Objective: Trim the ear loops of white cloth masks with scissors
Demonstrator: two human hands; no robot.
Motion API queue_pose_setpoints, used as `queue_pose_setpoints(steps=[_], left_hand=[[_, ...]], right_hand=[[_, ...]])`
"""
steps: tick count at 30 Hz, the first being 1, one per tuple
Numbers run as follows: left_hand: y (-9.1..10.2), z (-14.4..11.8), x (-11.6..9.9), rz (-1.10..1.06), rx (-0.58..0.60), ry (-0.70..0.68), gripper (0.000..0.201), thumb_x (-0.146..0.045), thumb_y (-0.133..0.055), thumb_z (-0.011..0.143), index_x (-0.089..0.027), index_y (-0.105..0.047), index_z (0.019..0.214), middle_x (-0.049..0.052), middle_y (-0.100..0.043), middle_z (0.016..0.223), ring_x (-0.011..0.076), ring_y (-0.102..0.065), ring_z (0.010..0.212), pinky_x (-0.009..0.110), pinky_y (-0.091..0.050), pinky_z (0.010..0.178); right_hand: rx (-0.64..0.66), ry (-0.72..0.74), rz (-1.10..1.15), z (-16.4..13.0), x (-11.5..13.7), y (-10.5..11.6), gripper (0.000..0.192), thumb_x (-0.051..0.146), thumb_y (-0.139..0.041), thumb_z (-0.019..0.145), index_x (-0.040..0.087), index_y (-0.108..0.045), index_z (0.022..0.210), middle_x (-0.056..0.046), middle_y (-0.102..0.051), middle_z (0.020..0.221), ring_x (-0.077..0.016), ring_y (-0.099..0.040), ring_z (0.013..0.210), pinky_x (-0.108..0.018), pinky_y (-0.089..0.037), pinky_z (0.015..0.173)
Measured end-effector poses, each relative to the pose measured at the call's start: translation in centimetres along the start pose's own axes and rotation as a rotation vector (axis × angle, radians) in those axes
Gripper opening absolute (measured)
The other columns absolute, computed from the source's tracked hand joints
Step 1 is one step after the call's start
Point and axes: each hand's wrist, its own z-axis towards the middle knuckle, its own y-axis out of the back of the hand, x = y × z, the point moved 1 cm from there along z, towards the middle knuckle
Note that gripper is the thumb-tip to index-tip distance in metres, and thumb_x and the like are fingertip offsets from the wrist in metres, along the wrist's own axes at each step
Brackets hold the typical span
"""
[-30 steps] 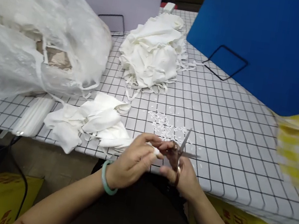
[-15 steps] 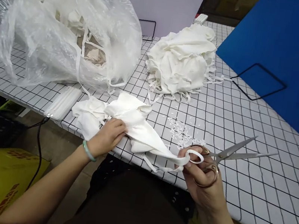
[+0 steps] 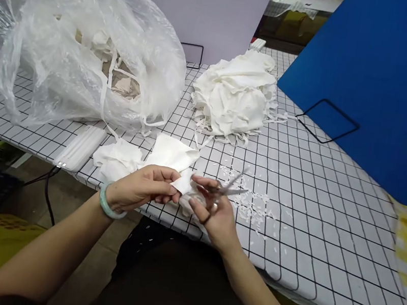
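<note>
My left hand (image 3: 146, 188), with a green bangle on the wrist, pinches a white cloth piece (image 3: 185, 182) at the table's front edge. My right hand (image 3: 210, 210) grips scissors (image 3: 229, 187) by the handles; the blades point right and up, blurred, right beside the cloth. More white cloth pieces (image 3: 141, 158) lie on the gridded table (image 3: 315, 201) just behind my hands. Small white clippings (image 3: 252, 206) are scattered to the right of the scissors.
A big clear plastic bag (image 3: 85, 46) of cloth fills the back left. A heap of white cloth pieces (image 3: 235, 96) sits at the back centre. A blue board (image 3: 386, 73) stands at the right, a white board (image 3: 196, 2) behind. A white flat pack (image 3: 79, 145) lies at the front edge.
My hands came together: the left one lifted a cloth piece off the table, and the right one swung the scissors leftward to it. The view shifted slightly.
</note>
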Motion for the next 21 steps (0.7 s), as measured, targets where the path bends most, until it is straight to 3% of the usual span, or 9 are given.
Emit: queue_pose_setpoints(steps=[4,9,11,13,15,19,21], left_hand=[[-0.2,-0.8,-0.1,0.062,0.016,-0.048,0.015,-0.024,-0.075,0.082,-0.014,-0.066,0.088,0.005,-0.070,0.077,0.0101,-0.056,0.064,0.021,-0.043,0.058],[-0.3,-1.8,0.0,0.185,0.044,-0.151,0.019,-0.033,-0.067,0.090,-0.014,-0.072,0.089,0.006,-0.065,0.083,0.0140,-0.058,0.072,0.027,-0.048,0.066],[-0.9,-1.8,0.1,0.338,-0.031,-0.298,0.024,-0.033,-0.059,0.095,-0.016,-0.074,0.088,0.008,-0.062,0.091,0.0170,-0.059,0.082,0.030,-0.052,0.074],[-1.7,-1.6,0.3,0.497,-0.173,-0.504,0.023,-0.029,-0.056,0.098,-0.018,-0.075,0.089,0.011,-0.059,0.107,0.0222,-0.057,0.106,0.035,-0.051,0.091],[-2.4,-0.9,0.8,0.506,-0.251,-0.651,0.023,-0.026,-0.054,0.099,-0.018,-0.074,0.090,0.012,-0.057,0.118,0.0239,-0.052,0.119,0.037,-0.048,0.100],[-3.3,1.1,3.0,0.177,-0.259,-0.637,0.030,-0.031,-0.049,0.102,-0.016,-0.067,0.083,0.008,-0.057,0.100,0.0140,-0.059,0.079,0.029,-0.053,0.067],[-3.5,1.7,3.9,0.137,-0.331,-0.612,0.032,-0.034,-0.050,0.102,-0.017,-0.067,0.082,0.006,-0.053,0.085,0.0176,-0.059,0.082,0.028,-0.049,0.060]], right_hand=[[0.013,-0.057,0.026,2.4,0.5,-1.3,0.027,0.040,-0.077,0.078,0.022,-0.062,0.092,-0.003,-0.067,0.095,-0.0193,-0.064,0.088,-0.035,-0.054,0.084],[-0.116,-0.044,0.112,3.8,1.1,-1.2,0.033,0.041,-0.080,0.072,0.023,-0.058,0.089,0.000,-0.061,0.089,-0.0162,-0.059,0.080,-0.031,-0.051,0.078],[-0.098,-0.078,0.152,3.9,0.8,-1.6,0.037,0.042,-0.082,0.069,0.023,-0.057,0.088,0.001,-0.060,0.085,-0.0146,-0.056,0.074,-0.029,-0.050,0.072],[-0.048,-0.134,0.198,3.8,0.2,-2.3,0.039,0.043,-0.083,0.067,0.023,-0.055,0.086,0.003,-0.057,0.080,-0.0131,-0.053,0.068,-0.027,-0.048,0.066],[0.027,-0.192,0.229,3.4,-0.3,-3.0,0.044,0.047,-0.084,0.066,0.023,-0.054,0.087,0.004,-0.055,0.075,-0.0127,-0.052,0.064,-0.026,-0.047,0.062],[0.137,-0.232,0.151,2.0,-0.5,-2.8,0.049,0.051,-0.083,0.068,0.023,-0.056,0.097,0.003,-0.058,0.076,-0.0143,-0.056,0.068,-0.027,-0.049,0.064],[0.139,-0.179,-0.021,1.1,0.2,-1.4,0.041,0.049,-0.079,0.074,0.022,-0.057,0.095,0.001,-0.060,0.083,-0.0154,-0.058,0.073,-0.028,-0.050,0.069]])
